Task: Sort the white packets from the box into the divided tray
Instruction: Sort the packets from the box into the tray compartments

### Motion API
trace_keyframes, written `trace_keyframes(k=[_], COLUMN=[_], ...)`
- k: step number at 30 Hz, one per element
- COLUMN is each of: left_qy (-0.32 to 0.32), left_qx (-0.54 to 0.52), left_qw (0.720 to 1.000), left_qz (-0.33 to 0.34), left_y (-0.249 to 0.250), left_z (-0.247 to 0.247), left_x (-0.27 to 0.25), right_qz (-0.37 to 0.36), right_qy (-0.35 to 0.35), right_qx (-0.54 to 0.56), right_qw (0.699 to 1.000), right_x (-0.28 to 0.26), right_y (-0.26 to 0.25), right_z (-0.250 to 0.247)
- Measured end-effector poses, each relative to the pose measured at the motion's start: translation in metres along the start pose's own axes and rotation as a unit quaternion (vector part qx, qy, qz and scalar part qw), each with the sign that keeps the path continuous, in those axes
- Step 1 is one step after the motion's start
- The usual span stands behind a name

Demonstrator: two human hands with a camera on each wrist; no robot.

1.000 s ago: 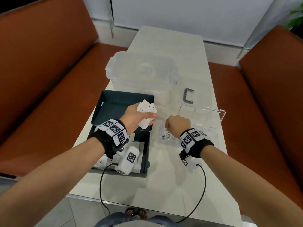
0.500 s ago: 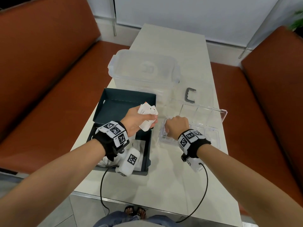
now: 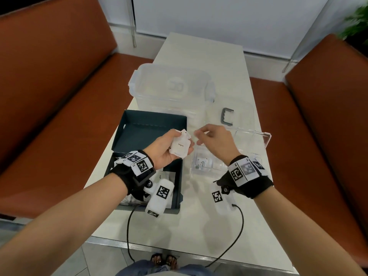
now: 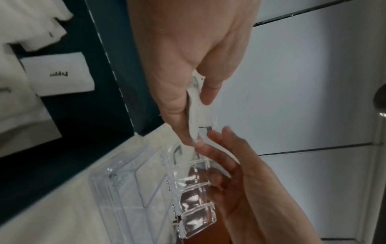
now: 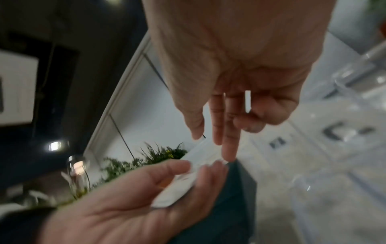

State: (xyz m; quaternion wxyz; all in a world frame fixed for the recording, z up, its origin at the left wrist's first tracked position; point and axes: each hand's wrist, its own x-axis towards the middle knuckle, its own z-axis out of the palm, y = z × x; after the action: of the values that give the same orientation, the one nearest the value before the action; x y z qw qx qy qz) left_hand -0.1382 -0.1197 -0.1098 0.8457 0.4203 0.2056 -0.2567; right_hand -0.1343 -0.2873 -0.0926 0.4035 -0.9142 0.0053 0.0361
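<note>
My left hand holds a small stack of white packets between thumb and fingers, above the far right corner of the dark teal box. The same stack of packets shows edge-on in the left wrist view. My right hand hovers just right of the stack with straight, loose fingers near its top edge, holding nothing. The clear divided tray lies on the table below it, with one white packet in its near left compartment. More white packets lie inside the box.
A large clear lidded tub stands behind the box. A grey handle lies on a clear lid beyond the tray. Orange benches flank the narrow white table. Cables run off the table's near edge.
My right hand has lifted out of the tray, leaving a packet there, and moved left up to the stack. My left hand still holds the stack, tilted flatter.
</note>
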Motion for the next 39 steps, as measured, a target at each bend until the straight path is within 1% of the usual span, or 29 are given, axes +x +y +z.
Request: trace_keyframes(k=[3,4,7,9,11,13,17,20,22,23,26,30,31,33,36,37,39], left_qy=[-0.004,-0.008,-0.012,-0.015,-0.018,-0.015,-0.024,-0.019,-0.012,-0.008,-0.002,0.005,0.007,0.009,0.007,0.007,0.006], left_qx=[0.018,0.034,0.06,0.07,0.075,0.072,0.07,0.066,0.06,0.059,0.058,0.06,0.06,0.06,0.065,0.066,0.066], left_qw=[1.0,0.999,0.996,0.995,0.994,0.994,0.995,0.996,0.996,0.996,0.996,0.996,0.996,0.996,0.995,0.995,0.995], left_qz=[0.016,0.027,0.062,0.073,0.079,0.075,0.062,0.061,0.06,0.061,0.07,0.073,0.073,0.072,0.07,0.069,0.07], left_y=[-0.002,-0.003,-0.008,-0.011,-0.014,-0.017,-0.023,-0.024,-0.024,-0.025,-0.028,-0.031,-0.032,-0.032,-0.034,-0.034,-0.035], left_z=[0.003,0.005,0.01,0.015,0.022,0.029,0.039,0.04,0.041,0.041,0.043,0.043,0.043,0.042,0.042,0.042,0.042], left_x=[-0.002,-0.002,-0.001,-0.001,0.0,0.001,0.002,0.006,0.008,0.009,0.01,0.01,0.01,0.01,0.009,0.009,0.008], right_qz=[0.052,0.064,0.095,0.098,0.085,0.077,0.089,0.104,0.106,0.103,0.092,0.103,0.102,0.075,-0.003,-0.023,-0.044], right_qy=[-0.065,-0.069,-0.04,-0.036,-0.042,-0.039,-0.026,0.017,0.044,0.046,0.011,-0.021,-0.028,-0.05,-0.089,-0.098,-0.102], right_qx=[0.1,0.126,0.186,0.196,0.187,0.176,0.146,0.086,0.012,-0.029,-0.147,-0.227,-0.247,-0.31,-0.424,-0.443,-0.46], right_qw=[0.992,0.988,0.977,0.975,0.978,0.981,0.985,0.991,0.993,0.993,0.985,0.968,0.963,0.946,0.901,0.891,0.881], right_x=[-0.015,-0.017,-0.019,-0.02,-0.02,-0.02,-0.014,-0.004,0.0,0.002,0.003,0.002,0.002,0.003,0.006,0.008,0.011], right_y=[-0.006,-0.006,-0.005,-0.004,-0.002,0.0,0.01,0.028,0.041,0.047,0.06,0.07,0.072,0.075,0.077,0.078,0.08], right_z=[0.012,0.014,0.006,-0.005,-0.014,-0.024,-0.049,-0.07,-0.074,-0.071,-0.05,-0.026,-0.023,-0.019,-0.014,-0.013,-0.012])
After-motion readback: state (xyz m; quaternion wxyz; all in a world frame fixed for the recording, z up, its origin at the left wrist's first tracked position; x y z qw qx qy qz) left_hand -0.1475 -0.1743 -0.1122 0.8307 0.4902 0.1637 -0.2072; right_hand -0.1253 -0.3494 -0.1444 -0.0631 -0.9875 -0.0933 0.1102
